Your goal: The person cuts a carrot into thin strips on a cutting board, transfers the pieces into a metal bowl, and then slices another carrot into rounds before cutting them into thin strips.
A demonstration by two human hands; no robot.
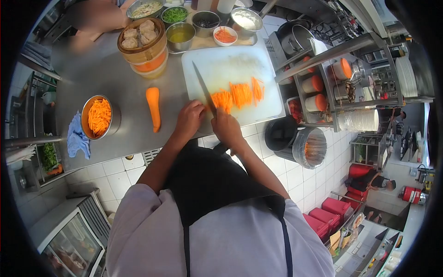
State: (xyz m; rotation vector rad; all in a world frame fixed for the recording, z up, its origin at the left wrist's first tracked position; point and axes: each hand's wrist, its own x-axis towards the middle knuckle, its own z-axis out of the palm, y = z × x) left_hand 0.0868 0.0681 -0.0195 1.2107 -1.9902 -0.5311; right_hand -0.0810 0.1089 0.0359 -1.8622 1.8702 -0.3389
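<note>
In my right hand (226, 128) is the handle of a long kitchen knife (203, 83), its blade pointing away across the left part of a white cutting board (270, 104). Just right of the blade lie thin carrot strips (241, 94), bunched in several small heaps. My left hand (190, 117) rests at the near left corner of the board, fingers curled; what they hold, if anything, is hidden. A whole peeled carrot (153, 108) lies on the steel table left of the board. Farther left, a metal bowl (114, 122) holds more carrot strips.
A bamboo steamer (143, 56) with dumplings stands behind the carrot. Bowls of greens (174, 15), yellow liquid (180, 38) and orange strips (225, 35) line the back. A blue cloth (78, 138) lies left. Bins (309, 147) and a shelf rack (339, 83) stand right. Another person's arm (104, 27) shows at back left.
</note>
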